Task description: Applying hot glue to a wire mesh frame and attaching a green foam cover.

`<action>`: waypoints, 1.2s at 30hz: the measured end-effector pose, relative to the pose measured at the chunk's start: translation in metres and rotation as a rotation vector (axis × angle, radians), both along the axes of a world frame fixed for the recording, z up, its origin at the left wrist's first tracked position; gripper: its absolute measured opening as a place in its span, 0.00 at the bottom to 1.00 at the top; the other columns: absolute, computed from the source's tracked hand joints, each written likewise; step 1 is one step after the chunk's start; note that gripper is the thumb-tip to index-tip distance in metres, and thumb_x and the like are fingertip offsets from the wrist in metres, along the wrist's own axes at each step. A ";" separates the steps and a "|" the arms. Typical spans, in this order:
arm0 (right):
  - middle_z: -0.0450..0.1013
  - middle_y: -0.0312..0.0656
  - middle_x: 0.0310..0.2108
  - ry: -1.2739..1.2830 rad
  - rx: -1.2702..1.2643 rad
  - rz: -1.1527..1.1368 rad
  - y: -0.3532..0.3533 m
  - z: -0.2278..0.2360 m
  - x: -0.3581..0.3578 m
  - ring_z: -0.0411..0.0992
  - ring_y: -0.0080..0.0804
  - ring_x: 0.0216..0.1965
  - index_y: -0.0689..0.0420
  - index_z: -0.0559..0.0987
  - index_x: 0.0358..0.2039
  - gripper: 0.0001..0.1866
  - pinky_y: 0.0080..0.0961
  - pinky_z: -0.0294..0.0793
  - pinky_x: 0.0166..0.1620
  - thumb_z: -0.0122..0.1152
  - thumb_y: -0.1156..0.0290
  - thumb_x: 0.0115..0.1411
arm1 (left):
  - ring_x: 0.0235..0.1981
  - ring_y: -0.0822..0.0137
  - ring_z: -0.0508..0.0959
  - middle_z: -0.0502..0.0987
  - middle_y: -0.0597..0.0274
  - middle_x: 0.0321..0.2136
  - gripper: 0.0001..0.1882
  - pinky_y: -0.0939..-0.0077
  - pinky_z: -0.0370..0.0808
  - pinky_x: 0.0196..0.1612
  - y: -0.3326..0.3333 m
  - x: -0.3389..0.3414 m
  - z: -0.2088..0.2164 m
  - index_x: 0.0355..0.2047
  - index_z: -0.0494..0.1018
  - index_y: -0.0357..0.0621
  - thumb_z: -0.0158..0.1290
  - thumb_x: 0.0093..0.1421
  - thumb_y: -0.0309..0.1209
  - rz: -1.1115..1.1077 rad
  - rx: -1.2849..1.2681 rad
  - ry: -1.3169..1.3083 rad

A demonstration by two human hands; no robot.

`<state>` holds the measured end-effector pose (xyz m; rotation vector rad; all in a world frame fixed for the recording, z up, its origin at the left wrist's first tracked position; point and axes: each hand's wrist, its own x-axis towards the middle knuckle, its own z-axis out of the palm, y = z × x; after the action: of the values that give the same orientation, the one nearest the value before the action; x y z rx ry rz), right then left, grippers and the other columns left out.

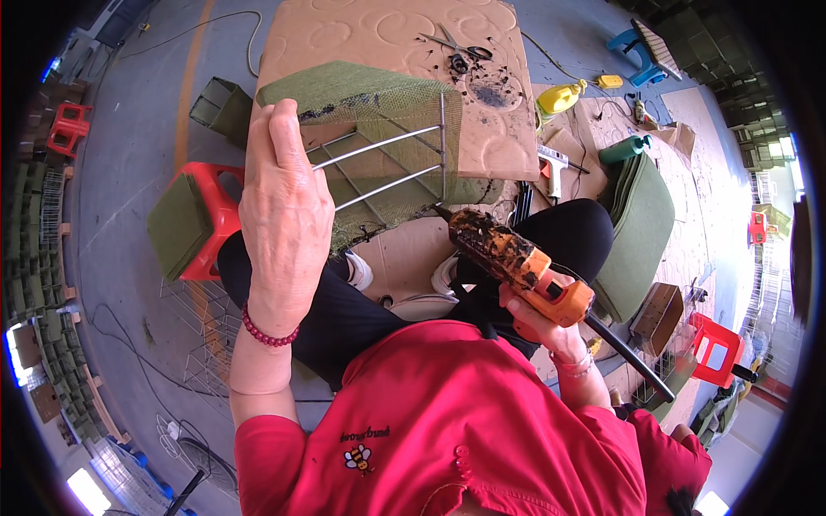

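A metal wire frame [379, 155] partly wrapped in green mesh fabric [344, 86] is tilted over the front of the cardboard-topped surface. Its left side is held by my left hand [288, 215], fingers pressed together along it and the thumb hidden. Dark residue marks the fabric's seam. In my right hand [546, 331] is an orange hot glue gun [516, 262], its barrel covered with blackened glue and a long black glue stick coming out of its back. The gun's nozzle points at the frame's lower right corner, at or very near the mesh.
Scissors [460, 53] lie among black crumbs on the cardboard [387, 26]. To the right are a white glue gun [555, 168], a yellow bottle [559, 99], a green bottle [624, 149] and stacked green sheets [641, 232]. A red stool [222, 206] with green pieces stands left.
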<state>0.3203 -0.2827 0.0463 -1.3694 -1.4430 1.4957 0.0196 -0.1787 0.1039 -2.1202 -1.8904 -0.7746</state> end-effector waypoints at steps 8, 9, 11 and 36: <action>0.76 0.37 0.32 -0.155 0.089 -0.044 0.000 0.002 -0.002 0.75 0.30 0.34 0.56 0.79 0.40 0.14 0.27 0.73 0.38 0.69 0.66 0.56 | 0.45 0.42 0.77 0.68 0.48 0.52 0.30 0.53 0.78 0.42 0.003 0.002 0.000 0.56 0.58 0.43 0.52 0.53 0.14 0.009 -0.001 -0.031; 0.76 0.37 0.33 -0.287 0.158 -0.011 0.000 0.003 -0.001 0.76 0.31 0.35 0.56 0.79 0.41 0.15 0.28 0.74 0.38 0.69 0.65 0.56 | 0.44 0.42 0.77 0.68 0.48 0.52 0.30 0.53 0.78 0.42 0.004 0.003 0.000 0.56 0.58 0.43 0.52 0.53 0.14 0.001 0.008 -0.024; 0.77 0.37 0.33 -0.270 0.133 -0.009 0.001 0.004 -0.001 0.77 0.33 0.35 0.55 0.79 0.42 0.16 0.28 0.74 0.38 0.70 0.63 0.55 | 0.43 0.42 0.77 0.68 0.47 0.52 0.30 0.53 0.78 0.42 0.006 0.003 0.001 0.56 0.58 0.42 0.52 0.53 0.14 0.003 -0.010 -0.033; 0.79 0.36 0.35 -0.207 0.180 -0.072 0.022 0.016 0.001 0.76 0.23 0.36 0.59 0.78 0.47 0.23 0.21 0.75 0.42 0.74 0.67 0.52 | 0.28 0.47 0.81 0.70 0.46 0.46 0.24 0.61 0.81 0.30 0.020 0.001 0.011 0.52 0.60 0.38 0.50 0.55 0.14 -0.060 0.042 0.007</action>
<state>0.3217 -0.2604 0.0621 -1.4809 -1.5946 1.1758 0.0201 -0.1586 0.1148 -2.1597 -1.7987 -0.8108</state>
